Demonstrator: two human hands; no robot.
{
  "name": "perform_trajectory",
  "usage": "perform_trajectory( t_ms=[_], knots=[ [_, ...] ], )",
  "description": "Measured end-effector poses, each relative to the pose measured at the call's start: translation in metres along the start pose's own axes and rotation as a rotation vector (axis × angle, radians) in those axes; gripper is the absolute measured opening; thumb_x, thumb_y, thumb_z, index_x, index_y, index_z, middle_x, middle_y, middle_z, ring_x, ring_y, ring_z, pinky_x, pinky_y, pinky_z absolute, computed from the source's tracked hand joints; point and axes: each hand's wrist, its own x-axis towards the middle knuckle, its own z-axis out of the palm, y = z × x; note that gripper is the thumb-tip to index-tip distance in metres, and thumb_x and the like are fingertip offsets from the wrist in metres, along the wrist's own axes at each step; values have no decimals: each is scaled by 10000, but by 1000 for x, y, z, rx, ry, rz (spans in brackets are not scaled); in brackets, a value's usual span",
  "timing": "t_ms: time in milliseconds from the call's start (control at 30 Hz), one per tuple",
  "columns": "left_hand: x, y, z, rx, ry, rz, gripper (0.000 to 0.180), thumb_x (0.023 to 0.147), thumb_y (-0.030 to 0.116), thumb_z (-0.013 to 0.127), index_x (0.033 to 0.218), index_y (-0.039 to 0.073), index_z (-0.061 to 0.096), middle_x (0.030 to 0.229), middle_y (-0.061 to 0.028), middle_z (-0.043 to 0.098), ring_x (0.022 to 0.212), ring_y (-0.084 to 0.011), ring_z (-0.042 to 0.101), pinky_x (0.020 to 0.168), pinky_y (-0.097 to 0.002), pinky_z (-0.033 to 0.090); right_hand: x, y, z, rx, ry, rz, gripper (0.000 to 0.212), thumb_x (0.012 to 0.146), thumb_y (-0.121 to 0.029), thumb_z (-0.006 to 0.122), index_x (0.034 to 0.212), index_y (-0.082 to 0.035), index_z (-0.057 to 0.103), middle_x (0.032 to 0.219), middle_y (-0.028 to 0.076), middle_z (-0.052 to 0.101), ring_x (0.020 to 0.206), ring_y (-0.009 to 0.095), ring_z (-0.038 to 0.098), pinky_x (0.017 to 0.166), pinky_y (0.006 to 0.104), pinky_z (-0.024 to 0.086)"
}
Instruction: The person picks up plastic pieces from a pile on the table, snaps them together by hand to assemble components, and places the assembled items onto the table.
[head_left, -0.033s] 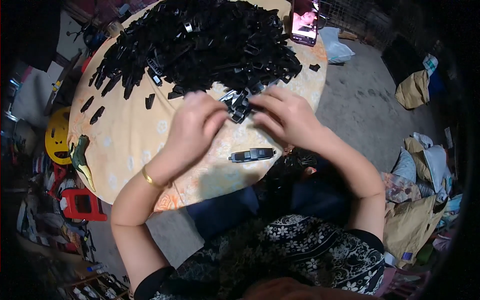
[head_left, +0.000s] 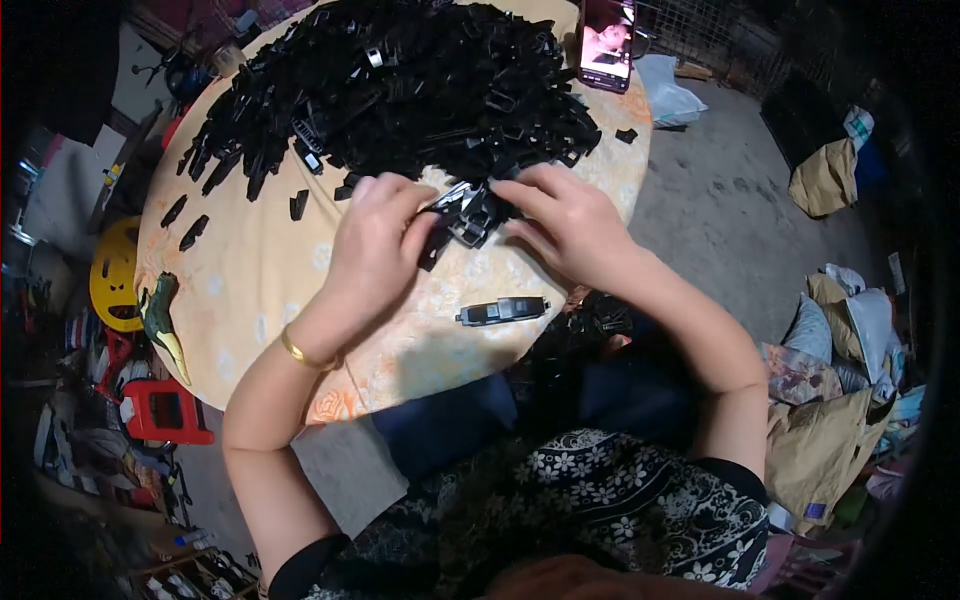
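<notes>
Both hands meet at a small cluster of black plastic parts, some with shiny edges, at the near side of a large heap. My left hand is closed, with a small black plastic piece between thumb and fingers; its exact shape is partly hidden. On the cluster's other side, my right hand has its index finger and thumb apart, their tips touching or close to the parts. Nearer to me lies a longer black plastic assembly, apart from both hands.
The big heap of black parts covers the far side of the round cloth-covered table. A phone stands at the far right edge. A green and yellow tool-like object rests at the left edge. Bags lie on the floor at right.
A black piece now shows below my left thumb and fingers, where none was visible before. Both hands have shifted only slightly. The longer assembly lies where it was.
</notes>
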Motion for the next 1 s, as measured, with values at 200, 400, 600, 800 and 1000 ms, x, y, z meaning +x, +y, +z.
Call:
perform_trajectory(
  t_ms=[200,400,600,800,1000],
  knots=[
    [3,-29,4,-16,-176,-137,171,828,75,647,977,-8,647,927,-133,622,930,-290,569,811,-335,452,11,17,17,-80,-7,-69,293,743,-84,711,1032,-63,667,897,80,634,860,270,609,730,374,503],
    [-1,-28,3,-47,-59,-330,158,796,97,660,910,-11,639,865,-171,633,882,-336,588,789,-404,471,14,24,1,-342,-27,-244,174,715,-89,664,889,-78,665,803,61,605,787,244,599,665,368,483],
    [-2,-24,-8,-68,-33,-364,201,815,89,691,964,-13,601,849,-182,656,805,-332,639,729,-382,505,9,27,-14,-139,127,-121,151,698,-78,661,848,-77,658,764,70,606,743,265,619,630,386,499],
    [-3,-11,-24,-511,79,-412,231,925,54,575,1151,13,600,845,-62,656,710,-115,626,615,-254,500,-7,21,-31,36,-313,-86,270,675,36,659,939,-20,675,923,119,650,867,302,643,746,371,533],
    [-23,24,-14,-818,-425,-663,201,976,81,511,1085,-14,650,730,-20,607,563,-42,527,494,-182,433,-15,12,-37,91,-364,-69,337,706,-22,687,1042,-30,686,975,142,634,940,320,615,808,393,513]
  ],
)
